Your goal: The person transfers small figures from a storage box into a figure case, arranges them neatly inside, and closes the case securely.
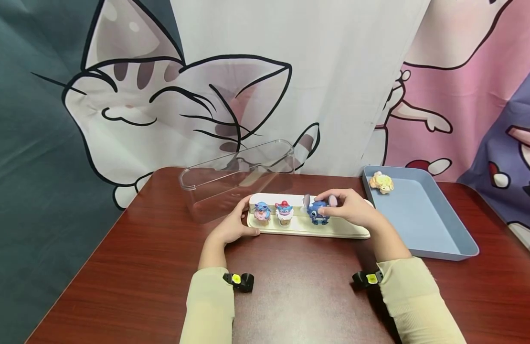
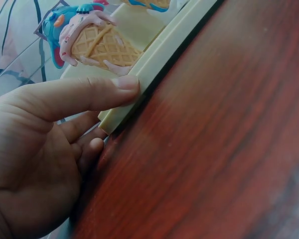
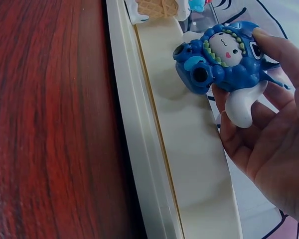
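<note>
My right hand (image 1: 348, 206) pinches a blue big-eared figurine (image 1: 317, 210) between thumb and fingers, over the right half of a long cream stepped display base (image 1: 342, 229). The right wrist view shows the figurine's (image 3: 239, 62) round white face and white ears, tilted above the step. My left hand (image 1: 231, 227) grips the base's left end, its thumb (image 2: 124, 84) on the front edge and other fingers behind. Beside it stands a blue-and-pink figurine on a waffle cone (image 1: 262, 213). A second cone figurine (image 1: 284, 213), topped with red, stands to its right.
A clear plastic cover (image 1: 239, 179) stands behind the base at the left. On the right lies a blue-grey tray (image 1: 424, 210) with a small yellow figurine (image 1: 381, 182) in its far left corner. A cartoon-print curtain (image 1: 333, 86) hangs behind the brown table (image 1: 140, 267).
</note>
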### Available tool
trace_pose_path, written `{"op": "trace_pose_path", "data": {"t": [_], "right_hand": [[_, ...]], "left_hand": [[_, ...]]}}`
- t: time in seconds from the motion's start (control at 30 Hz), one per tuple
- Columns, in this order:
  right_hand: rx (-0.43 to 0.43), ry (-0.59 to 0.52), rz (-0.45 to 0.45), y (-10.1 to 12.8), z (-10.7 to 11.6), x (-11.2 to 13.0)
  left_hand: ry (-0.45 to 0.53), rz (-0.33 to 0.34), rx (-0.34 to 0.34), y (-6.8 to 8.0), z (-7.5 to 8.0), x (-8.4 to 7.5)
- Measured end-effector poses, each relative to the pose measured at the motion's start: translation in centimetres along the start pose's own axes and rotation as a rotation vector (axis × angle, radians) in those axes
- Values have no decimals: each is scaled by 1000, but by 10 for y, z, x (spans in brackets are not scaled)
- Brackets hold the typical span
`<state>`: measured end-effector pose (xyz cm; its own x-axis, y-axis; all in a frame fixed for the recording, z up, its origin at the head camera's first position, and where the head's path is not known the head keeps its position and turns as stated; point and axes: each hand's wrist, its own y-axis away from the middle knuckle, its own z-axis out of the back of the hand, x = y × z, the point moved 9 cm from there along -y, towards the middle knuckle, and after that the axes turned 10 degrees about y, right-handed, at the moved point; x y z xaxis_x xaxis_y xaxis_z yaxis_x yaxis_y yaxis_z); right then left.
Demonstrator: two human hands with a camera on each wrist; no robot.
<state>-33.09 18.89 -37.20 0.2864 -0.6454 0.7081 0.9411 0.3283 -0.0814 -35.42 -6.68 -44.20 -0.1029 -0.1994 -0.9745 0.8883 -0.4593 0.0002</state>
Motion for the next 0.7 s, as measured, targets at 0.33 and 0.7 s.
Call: {"op": "trace_pose_path", "data": {"t": [0.33, 0.7], "right_hand": [[-3, 20, 30, -1, -6, -1], [11, 16, 40, -4, -10, -2]], "left_hand": [[11, 8, -5, 1, -1, 0], [-10, 14, -12, -1, 0, 0]]}}
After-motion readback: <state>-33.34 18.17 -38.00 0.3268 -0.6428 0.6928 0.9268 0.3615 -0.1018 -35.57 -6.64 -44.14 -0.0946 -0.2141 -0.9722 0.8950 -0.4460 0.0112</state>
